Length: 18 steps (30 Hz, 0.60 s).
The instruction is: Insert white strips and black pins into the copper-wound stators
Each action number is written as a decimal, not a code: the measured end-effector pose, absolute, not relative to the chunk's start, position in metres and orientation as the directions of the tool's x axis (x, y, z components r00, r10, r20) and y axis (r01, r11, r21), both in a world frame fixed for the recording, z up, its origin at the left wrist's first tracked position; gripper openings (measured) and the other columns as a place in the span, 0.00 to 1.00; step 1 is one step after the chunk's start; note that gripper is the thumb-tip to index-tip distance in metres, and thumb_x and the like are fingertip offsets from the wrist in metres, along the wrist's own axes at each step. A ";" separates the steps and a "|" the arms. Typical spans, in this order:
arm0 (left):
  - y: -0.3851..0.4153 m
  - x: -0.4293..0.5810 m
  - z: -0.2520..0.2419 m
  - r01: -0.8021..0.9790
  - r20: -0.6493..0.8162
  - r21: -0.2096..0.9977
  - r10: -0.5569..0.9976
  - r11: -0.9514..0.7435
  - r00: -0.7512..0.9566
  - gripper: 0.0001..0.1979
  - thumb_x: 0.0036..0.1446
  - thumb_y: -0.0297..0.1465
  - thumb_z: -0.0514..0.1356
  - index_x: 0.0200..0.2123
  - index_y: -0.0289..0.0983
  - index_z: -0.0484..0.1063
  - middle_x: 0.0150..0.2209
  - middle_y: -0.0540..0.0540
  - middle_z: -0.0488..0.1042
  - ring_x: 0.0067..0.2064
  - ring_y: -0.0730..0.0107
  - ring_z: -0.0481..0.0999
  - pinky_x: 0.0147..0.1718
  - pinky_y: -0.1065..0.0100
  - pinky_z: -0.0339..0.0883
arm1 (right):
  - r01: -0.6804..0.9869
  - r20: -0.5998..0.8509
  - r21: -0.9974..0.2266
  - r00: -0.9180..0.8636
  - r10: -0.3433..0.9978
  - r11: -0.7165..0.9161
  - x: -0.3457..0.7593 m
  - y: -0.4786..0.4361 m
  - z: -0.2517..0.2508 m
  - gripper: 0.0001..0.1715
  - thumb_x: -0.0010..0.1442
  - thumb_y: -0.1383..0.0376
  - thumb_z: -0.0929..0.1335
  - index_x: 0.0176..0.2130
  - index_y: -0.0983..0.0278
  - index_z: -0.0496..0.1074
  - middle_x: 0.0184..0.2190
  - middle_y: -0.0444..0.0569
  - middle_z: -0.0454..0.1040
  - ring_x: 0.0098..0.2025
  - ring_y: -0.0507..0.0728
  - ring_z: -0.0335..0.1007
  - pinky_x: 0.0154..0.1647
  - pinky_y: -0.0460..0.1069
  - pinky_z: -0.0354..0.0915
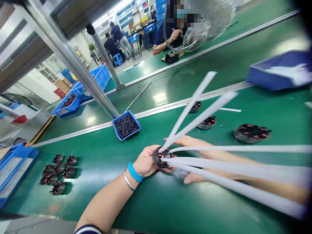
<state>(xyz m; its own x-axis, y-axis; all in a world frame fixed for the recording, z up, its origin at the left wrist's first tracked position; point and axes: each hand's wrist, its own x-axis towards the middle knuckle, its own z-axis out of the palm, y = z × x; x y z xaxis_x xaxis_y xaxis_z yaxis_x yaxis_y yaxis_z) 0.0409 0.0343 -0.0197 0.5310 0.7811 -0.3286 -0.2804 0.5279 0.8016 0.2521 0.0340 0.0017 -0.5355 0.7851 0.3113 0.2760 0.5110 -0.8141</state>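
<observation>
My left hand (147, 160) is closed around a ring-shaped motor stator (159, 158) with copper windings, held above the green work surface. Several long white strips (202, 122) fan out from inside the stator, up and to the right. My right hand (190, 143) is just to the right of the stator, partly hidden behind the strips. Its fingers are blurred, with a fingertip above and the thumb below. A greyish blur lies between the thumb and the stator; I cannot make out what it is.
Several stators (58, 169) are grouped at the left, and more (252, 132) lie at the right. A small blue bin (126, 138) holds thin black pieces. A blue tray (263, 81) with white material is at the back right. A metal post (80, 71) rises at left; a co-worker sits opposite.
</observation>
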 end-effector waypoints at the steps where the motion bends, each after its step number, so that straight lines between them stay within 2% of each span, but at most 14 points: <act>1: 0.033 0.043 -0.018 -0.264 -0.318 0.826 0.798 0.498 0.511 0.20 0.35 0.37 0.75 0.30 0.33 0.75 0.25 0.47 0.76 0.22 0.72 0.74 0.20 0.73 0.70 | 0.273 0.385 -0.758 -0.546 0.744 0.592 0.245 0.028 0.002 0.41 0.42 0.44 0.75 0.51 0.61 0.73 0.52 0.56 0.73 0.53 0.66 0.69 0.55 0.59 0.64; 3: 0.027 0.048 -0.016 -0.220 -0.288 0.876 0.832 0.429 0.474 0.18 0.38 0.35 0.74 0.32 0.33 0.76 0.27 0.47 0.77 0.26 0.74 0.75 0.26 0.75 0.70 | 0.297 0.455 -0.692 -0.530 0.716 0.659 0.231 0.018 0.004 0.21 0.50 0.50 0.73 0.41 0.59 0.77 0.45 0.50 0.77 0.47 0.60 0.72 0.52 0.55 0.67; 4: 0.025 0.049 -0.015 -0.186 -0.285 0.894 0.839 0.407 0.463 0.18 0.40 0.36 0.73 0.33 0.33 0.76 0.29 0.46 0.78 0.27 0.74 0.75 0.28 0.75 0.70 | 0.332 0.466 -0.668 -0.512 0.722 0.666 0.228 0.017 0.005 0.17 0.50 0.52 0.73 0.37 0.59 0.77 0.40 0.47 0.78 0.43 0.58 0.73 0.48 0.52 0.68; 6: 0.021 0.048 -0.016 -0.076 -0.343 0.904 0.820 0.421 0.458 0.19 0.44 0.40 0.71 0.35 0.34 0.76 0.31 0.44 0.79 0.27 0.73 0.76 0.28 0.74 0.70 | 0.422 0.486 -0.628 -0.444 0.753 0.654 0.232 0.021 0.011 0.15 0.46 0.54 0.76 0.33 0.59 0.77 0.34 0.44 0.79 0.38 0.55 0.74 0.43 0.48 0.70; 9: 0.023 0.043 -0.022 0.043 -0.364 0.924 0.838 0.381 0.407 0.25 0.47 0.42 0.69 0.46 0.36 0.73 0.40 0.39 0.79 0.32 0.68 0.79 0.32 0.69 0.73 | 0.601 0.527 -0.591 -0.217 0.822 0.538 0.276 0.040 0.025 0.17 0.44 0.57 0.77 0.34 0.60 0.78 0.34 0.42 0.79 0.37 0.52 0.75 0.41 0.44 0.70; 11: 0.024 0.040 -0.026 0.063 -0.345 0.935 0.848 0.350 0.402 0.27 0.48 0.43 0.68 0.48 0.35 0.72 0.42 0.37 0.79 0.33 0.67 0.79 0.34 0.68 0.73 | 0.714 0.541 -0.593 0.011 0.841 0.372 0.327 0.054 0.040 0.15 0.48 0.58 0.75 0.37 0.62 0.77 0.36 0.45 0.79 0.40 0.53 0.75 0.44 0.46 0.69; 13: 0.024 0.039 -0.028 0.071 -0.335 0.939 0.843 0.337 0.421 0.27 0.49 0.44 0.68 0.48 0.35 0.72 0.42 0.37 0.79 0.33 0.67 0.79 0.33 0.67 0.73 | 0.775 0.535 -0.614 0.266 0.802 0.153 0.387 0.067 0.053 0.18 0.53 0.58 0.73 0.42 0.66 0.76 0.40 0.51 0.79 0.43 0.55 0.75 0.46 0.49 0.67; 15: 0.024 0.040 -0.030 0.080 -0.325 0.943 0.838 0.324 0.439 0.26 0.50 0.44 0.67 0.47 0.35 0.72 0.41 0.37 0.79 0.32 0.67 0.79 0.33 0.68 0.73 | 0.766 0.487 -0.636 0.491 0.722 -0.092 0.448 0.079 0.059 0.23 0.55 0.57 0.71 0.45 0.71 0.76 0.40 0.58 0.79 0.42 0.59 0.75 0.43 0.51 0.66; 18: 0.024 0.042 -0.032 0.107 -0.302 0.953 0.840 0.285 0.452 0.24 0.51 0.44 0.66 0.47 0.35 0.72 0.41 0.37 0.79 0.32 0.68 0.79 0.33 0.68 0.73 | 0.669 0.380 -0.613 0.716 0.586 -0.419 0.522 0.090 0.047 0.31 0.53 0.55 0.71 0.41 0.83 0.76 0.39 0.73 0.76 0.45 0.65 0.74 0.40 0.56 0.62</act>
<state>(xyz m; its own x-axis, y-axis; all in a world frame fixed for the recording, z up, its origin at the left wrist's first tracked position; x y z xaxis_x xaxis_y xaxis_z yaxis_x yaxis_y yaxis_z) 0.0416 0.0244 -0.0316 0.4518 0.8396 -0.3016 0.1070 0.2846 0.9527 0.5219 0.0898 0.0474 0.7156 0.5862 0.3798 0.6692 -0.4194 -0.6134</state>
